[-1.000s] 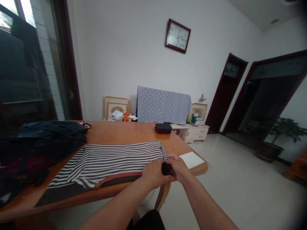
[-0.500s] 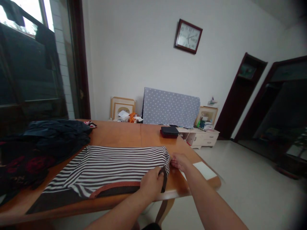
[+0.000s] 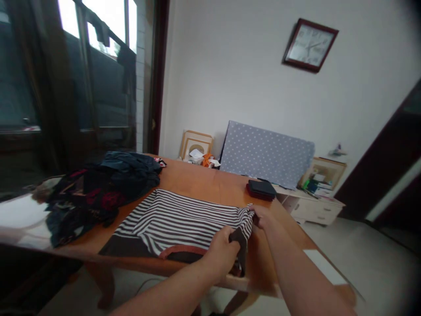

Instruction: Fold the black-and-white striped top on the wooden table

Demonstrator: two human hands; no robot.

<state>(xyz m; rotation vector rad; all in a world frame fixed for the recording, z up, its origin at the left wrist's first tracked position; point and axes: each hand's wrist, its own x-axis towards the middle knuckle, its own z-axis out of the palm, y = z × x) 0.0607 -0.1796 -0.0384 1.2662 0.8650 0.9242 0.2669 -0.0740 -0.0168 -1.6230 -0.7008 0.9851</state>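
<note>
Striped garment (image 3: pixel 184 217) flat on worktop (image 3: pixel 204 182) | your left grip (image 3: pixel 225 246) pinches its near edge, right grip (image 3: pixel 262 216) its far corner | looks soft, light, floppy: hold by edges

One camera on the head, facing forward and down across the bench (image 3: pixel 204 184), tilted, close over its near edge, striped cloth (image 3: pixel 184 219) near 6 o'clock, wall clock (image 3: pixel 310 44) at 1 o'clock, window (image 3: pixel 98 26) at 10 o'clock.

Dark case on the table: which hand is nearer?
Right. The right hand grips the far corner of the striped garment, just short of the dark case; the left hand grips its near edge, farther back.
</note>
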